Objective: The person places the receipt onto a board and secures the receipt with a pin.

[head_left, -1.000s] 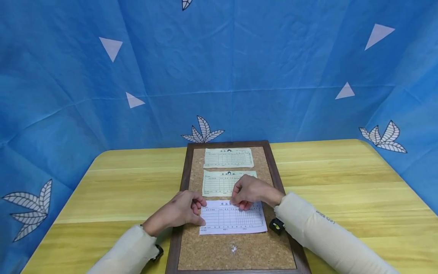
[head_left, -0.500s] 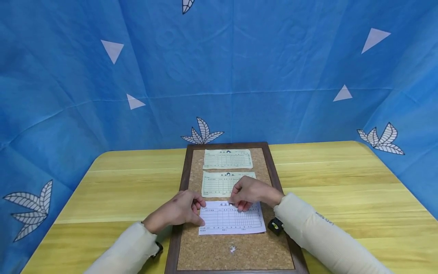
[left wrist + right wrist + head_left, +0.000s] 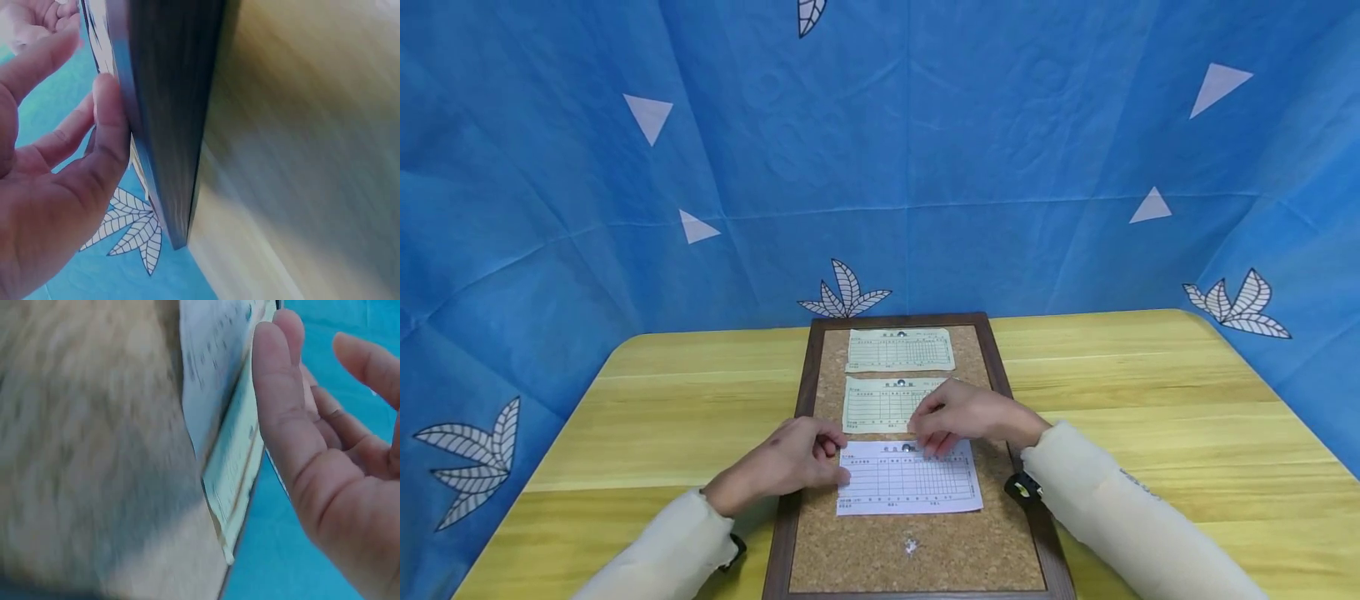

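A white printed form (image 3: 895,483) lies across the cork board (image 3: 850,558), with a silvery thumbtack (image 3: 907,448) at its top middle. My left hand (image 3: 793,458) rests at the form's left edge, thumb and forefinger apart. In the left wrist view its fingers (image 3: 107,119) lie by the dark frame. Just right of the thumbtack, my right hand (image 3: 962,414) hovers over the form's top edge and covers part of the green form (image 3: 872,408) above. The right wrist view shows its thumb and fingers (image 3: 275,375) parted, with nothing seen between them.
Another green form (image 3: 887,354) is tacked near the board's far end. A dark wooden frame (image 3: 782,542) borders the cork. A small pale mark (image 3: 912,546) shows below the white form. The board lies on a yellow wood-grain table (image 3: 685,400) before a blue curtain (image 3: 880,142).
My right hand has let go of the thumbtack and shifted slightly right, so the tack now shows at the white form's top. My left hand has stayed nearly still at the left edge.
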Demonstrator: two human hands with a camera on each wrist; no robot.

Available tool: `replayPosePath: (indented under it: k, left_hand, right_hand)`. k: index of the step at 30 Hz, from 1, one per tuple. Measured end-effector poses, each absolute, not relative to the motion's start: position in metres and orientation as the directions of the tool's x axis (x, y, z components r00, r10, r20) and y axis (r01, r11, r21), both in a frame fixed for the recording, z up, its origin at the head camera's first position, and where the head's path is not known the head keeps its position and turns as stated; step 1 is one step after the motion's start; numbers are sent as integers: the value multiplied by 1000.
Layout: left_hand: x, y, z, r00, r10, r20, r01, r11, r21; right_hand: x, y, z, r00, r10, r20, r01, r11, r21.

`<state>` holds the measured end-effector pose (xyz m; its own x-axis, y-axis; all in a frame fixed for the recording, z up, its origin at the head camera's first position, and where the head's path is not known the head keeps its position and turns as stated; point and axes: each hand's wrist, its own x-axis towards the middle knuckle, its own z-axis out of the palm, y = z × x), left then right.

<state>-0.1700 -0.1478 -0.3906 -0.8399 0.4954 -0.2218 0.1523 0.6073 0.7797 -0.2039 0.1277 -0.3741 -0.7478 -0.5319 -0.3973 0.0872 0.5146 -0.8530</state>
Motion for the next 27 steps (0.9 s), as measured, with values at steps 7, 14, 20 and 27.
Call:
replayPosePath:
  k: [7,14,20,27]
  left_hand:
    - [-169,-157,-383,-876,464,-134,239,657,715]
    - [-168,-162,-373,-893,431,-126,265,732,628]
    - [-169,-169,-376,-882,463,-86,328,736,593]
    - [-167,-179,-382,-876,481,-29,418,788,451]
  right_hand:
    - [-204,143,-366,-790,-533,-303,-57,556,-829]
    - [-202,161,-361,-850,-505,-148,-265,653,-709]
    - [-196,174,-358,-867,-492,-78,-344,705,-620]
    - [-188,190,-358,-864,-494,-102,-379,769,-514]
